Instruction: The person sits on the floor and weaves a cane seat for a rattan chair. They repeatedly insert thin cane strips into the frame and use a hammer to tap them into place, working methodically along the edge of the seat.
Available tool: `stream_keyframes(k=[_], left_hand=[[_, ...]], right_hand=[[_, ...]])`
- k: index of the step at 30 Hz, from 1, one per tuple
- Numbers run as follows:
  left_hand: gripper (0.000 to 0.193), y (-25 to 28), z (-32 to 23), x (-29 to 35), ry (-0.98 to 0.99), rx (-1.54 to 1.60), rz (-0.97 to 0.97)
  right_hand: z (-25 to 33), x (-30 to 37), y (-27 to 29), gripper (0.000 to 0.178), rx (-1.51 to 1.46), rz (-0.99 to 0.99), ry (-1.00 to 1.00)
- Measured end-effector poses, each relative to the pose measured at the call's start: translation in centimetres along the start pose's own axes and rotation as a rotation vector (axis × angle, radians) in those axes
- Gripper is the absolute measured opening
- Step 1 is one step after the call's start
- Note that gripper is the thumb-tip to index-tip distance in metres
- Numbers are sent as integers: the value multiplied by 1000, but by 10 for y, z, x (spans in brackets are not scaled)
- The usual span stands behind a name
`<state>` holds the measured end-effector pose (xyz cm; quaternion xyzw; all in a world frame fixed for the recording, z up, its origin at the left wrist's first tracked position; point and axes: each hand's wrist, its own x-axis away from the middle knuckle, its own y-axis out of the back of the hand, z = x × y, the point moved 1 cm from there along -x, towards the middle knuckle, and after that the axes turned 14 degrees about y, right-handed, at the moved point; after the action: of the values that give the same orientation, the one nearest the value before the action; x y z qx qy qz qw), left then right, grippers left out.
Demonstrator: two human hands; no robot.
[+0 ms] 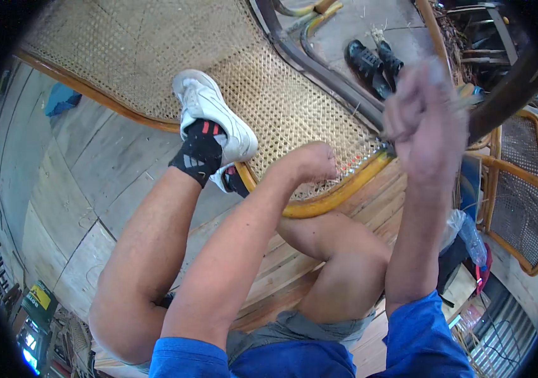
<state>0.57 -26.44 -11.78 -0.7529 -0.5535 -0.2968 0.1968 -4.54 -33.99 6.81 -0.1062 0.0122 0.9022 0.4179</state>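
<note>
A woven cane panel (307, 94) in a curved rattan frame (338, 196) lies tilted across the space before me, its near rounded end close to my thighs. My left hand (313, 162) is closed and rests on the weave beside that end; its fingertips are turned away, so what they grip is hidden. My right hand (425, 116) is raised to the right of the panel with its fingers curled together. Motion smears it, and what it holds cannot be made out. My white sneaker (213, 116) is on the cane panel.
A dark curved bar (319, 63) runs along the panel's right side. Black shoes (373, 63) stand on the floor beyond it. At the right are another cane-panelled rattan piece (521, 189) and a clear plastic bag (470, 239). Wooden slats (263, 286) lie beneath me; a blue object (62, 99) is far left.
</note>
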Motion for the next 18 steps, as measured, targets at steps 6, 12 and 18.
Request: stream_keyframes(k=[6,12,18], left_hand=[[40,-8,5,-2,29,-176,-183],[43,4,-9,5,66,-175,4],[36,5,-13,7,201,-178,12]], right_hand=[[-30,43,33,36,36,-154,-110],[-44,55,48,37,-20,-352,-115],[-51,58,56,35,-59,-410,-147]])
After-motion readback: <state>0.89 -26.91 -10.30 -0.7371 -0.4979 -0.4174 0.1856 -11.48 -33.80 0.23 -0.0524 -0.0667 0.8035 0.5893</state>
